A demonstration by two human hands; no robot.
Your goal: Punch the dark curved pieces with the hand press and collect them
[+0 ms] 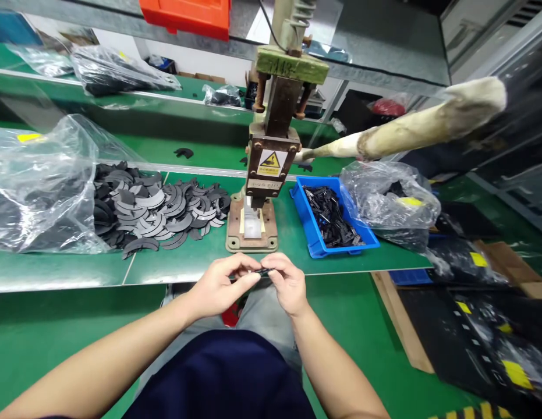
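Note:
Just in front of the table edge, my left hand and my right hand meet, both pinching a small black part between their fingertips. Fingers cover much of the part. Behind them stands a hand press with a warning label and a light block on its base. Left of the press lies a heap of dark grey curved pieces. To its right, a blue tray holds many small black parts.
The press's long wrapped lever sticks out to the right. Clear plastic bags lie at the left and right. An orange bin sits on the shelf above. Cardboard boxes and bagged parts stand at the lower right.

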